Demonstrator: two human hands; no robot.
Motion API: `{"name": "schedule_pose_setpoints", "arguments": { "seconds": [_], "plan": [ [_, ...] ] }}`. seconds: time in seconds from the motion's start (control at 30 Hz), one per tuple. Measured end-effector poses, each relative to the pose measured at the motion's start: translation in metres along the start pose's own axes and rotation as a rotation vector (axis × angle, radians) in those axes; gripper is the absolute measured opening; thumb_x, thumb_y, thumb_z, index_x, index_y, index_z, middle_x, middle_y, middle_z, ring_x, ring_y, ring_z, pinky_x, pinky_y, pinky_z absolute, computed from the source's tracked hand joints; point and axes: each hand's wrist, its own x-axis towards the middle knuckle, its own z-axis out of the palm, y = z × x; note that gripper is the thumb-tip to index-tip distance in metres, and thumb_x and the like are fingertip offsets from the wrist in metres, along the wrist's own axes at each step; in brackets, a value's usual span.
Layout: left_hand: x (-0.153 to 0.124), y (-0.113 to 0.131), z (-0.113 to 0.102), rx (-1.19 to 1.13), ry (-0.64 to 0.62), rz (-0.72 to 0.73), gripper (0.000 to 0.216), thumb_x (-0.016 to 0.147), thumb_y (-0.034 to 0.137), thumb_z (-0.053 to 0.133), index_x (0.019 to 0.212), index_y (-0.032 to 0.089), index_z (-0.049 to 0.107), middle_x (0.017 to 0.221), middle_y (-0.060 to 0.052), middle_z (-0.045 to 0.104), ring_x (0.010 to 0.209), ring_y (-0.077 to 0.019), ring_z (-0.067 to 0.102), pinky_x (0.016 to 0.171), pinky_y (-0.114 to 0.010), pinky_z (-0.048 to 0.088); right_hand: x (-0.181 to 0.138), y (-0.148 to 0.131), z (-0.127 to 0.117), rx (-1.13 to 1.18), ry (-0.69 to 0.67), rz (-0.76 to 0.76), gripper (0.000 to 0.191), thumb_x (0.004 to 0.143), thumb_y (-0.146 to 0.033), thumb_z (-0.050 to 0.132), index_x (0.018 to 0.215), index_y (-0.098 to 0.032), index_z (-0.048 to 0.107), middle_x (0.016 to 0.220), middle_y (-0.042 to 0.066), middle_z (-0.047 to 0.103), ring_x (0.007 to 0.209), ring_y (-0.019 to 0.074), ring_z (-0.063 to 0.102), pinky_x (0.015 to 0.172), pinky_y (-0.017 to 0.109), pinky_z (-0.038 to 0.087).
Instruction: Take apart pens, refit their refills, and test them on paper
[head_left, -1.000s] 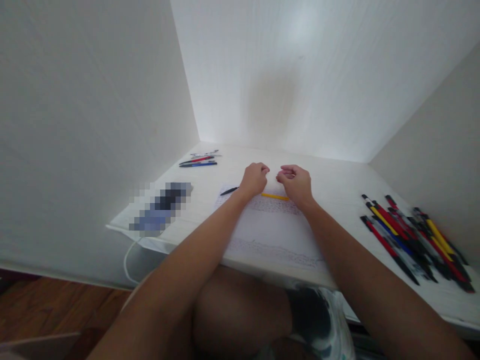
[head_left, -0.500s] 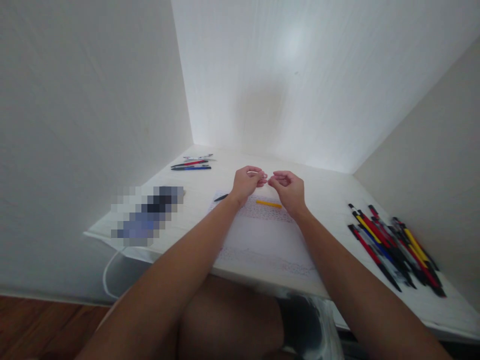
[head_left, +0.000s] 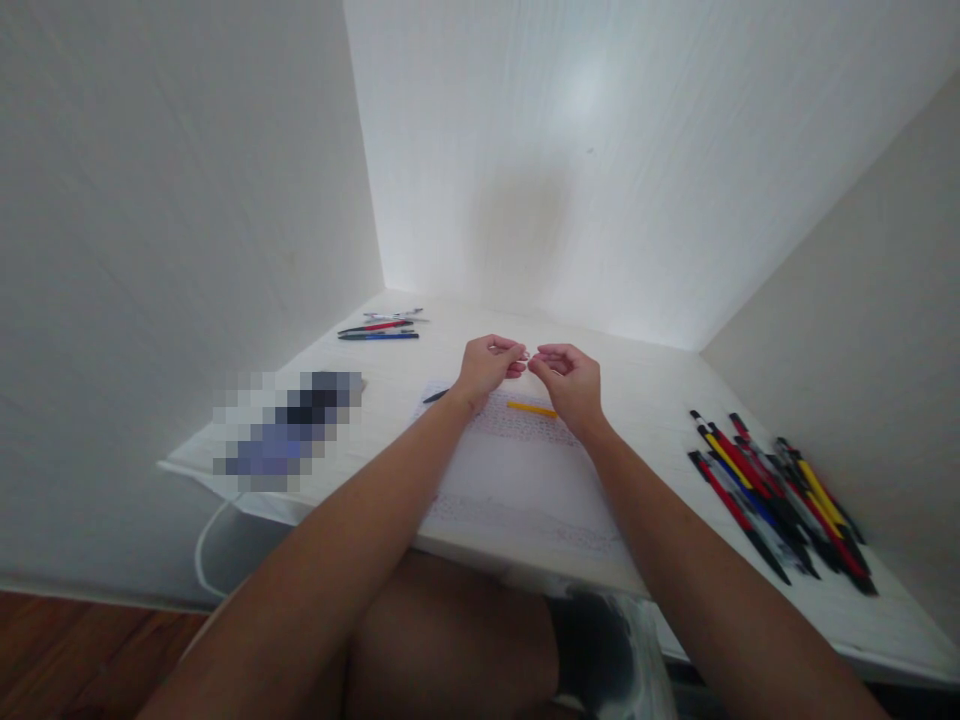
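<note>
My left hand (head_left: pixel 486 366) and my right hand (head_left: pixel 568 383) hover close together above a white sheet of paper (head_left: pixel 517 465) on the desk. Both have curled fingers, with fingertips nearly meeting around a tiny part too small to name. A yellow pen barrel (head_left: pixel 531 408) lies on the paper just under my right hand. The black end of a pen piece (head_left: pixel 436 397) sticks out on the paper behind my left wrist.
Several red, blue, yellow and black pens (head_left: pixel 776 491) are piled at the desk's right. Three pens (head_left: pixel 379 327) lie at the far left corner. A blurred object (head_left: pixel 289 428) sits at the left. White walls enclose the desk (head_left: pixel 660 395); a cable (head_left: pixel 204 540) hangs below.
Both hands lifted off the paper and drew their fingertips together above it. The yellow barrel, half hidden under my hands before, now lies exposed.
</note>
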Motion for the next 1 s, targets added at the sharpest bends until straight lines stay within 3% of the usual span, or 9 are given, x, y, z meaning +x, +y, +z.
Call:
{"name": "schedule_pose_setpoints", "arguments": {
  "seconds": [0.37, 0.77, 1.0],
  "plan": [
    [0.0048, -0.0075, -0.003, 0.039, -0.038, -0.014, 0.013, 0.081, 0.018, 0.075, 0.084, 0.011, 0.065, 0.077, -0.007, 0.071, 0.063, -0.0128, 0.067, 0.066, -0.028, 0.058, 0.0015, 0.0053, 0.0001, 0.038, 0.016, -0.001, 0.026, 0.077, -0.034, 0.077, 0.094, -0.017, 0.07, 0.089, 0.008, 0.074, 0.079, 0.0225, 0.071, 0.075, 0.038, 0.058],
    [0.0045, -0.0059, -0.004, 0.063, -0.056, 0.016, 0.015, 0.077, 0.019, 0.078, 0.078, 0.01, 0.066, 0.07, -0.004, 0.067, 0.061, -0.0113, 0.063, 0.06, -0.026, 0.054, 0.002, 0.0083, -0.0034, -0.091, 0.02, -0.051, 0.021, 0.08, -0.031, 0.072, 0.096, -0.017, 0.073, 0.092, 0.008, 0.075, 0.081, 0.0222, 0.071, 0.076, 0.037, 0.058],
    [0.0026, -0.0016, -0.0024, 0.123, -0.031, 0.046, 0.015, 0.077, 0.018, 0.078, 0.075, 0.011, 0.065, 0.065, -0.003, 0.065, 0.056, -0.0096, 0.059, 0.054, -0.024, 0.051, 0.0013, 0.0094, -0.0049, -0.148, -0.047, -0.072, 0.016, 0.082, -0.031, 0.072, 0.092, -0.019, 0.076, 0.091, 0.006, 0.076, 0.082, 0.0223, 0.071, 0.08, 0.039, 0.058]
  ]
}}
